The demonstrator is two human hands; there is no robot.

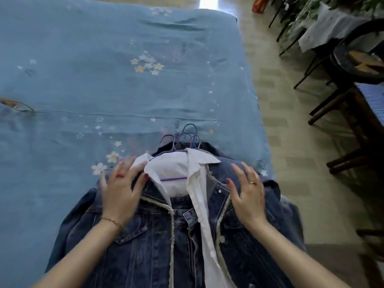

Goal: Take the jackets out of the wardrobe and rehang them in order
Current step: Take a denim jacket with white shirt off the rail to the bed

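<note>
A blue bedsheet (104,80) printed with small stars and flowers covers the bed across the left and middle of the view. On its near right part lies a pile of clothes on hangers, a dark denim jacket (145,242) uppermost, opened at the front. The left hand (120,190) rests flat on the jacket's left shoulder, fingers straight and spread, fingertips reaching the collar of a white shirt (176,171) that sits inside the jacket. A purple hanger bar (173,179) shows across the shirt's neck opening, and several blue wire hanger hooks (188,136) bunch together just beyond the collars, lying on the sheet. The right hand (247,194) lies on the jacket's right shoulder, fingers likewise straight and apart, gripping nothing. Further right is tiled floor (280,121), then dark wooden chairs (353,104) at the edge.
</note>
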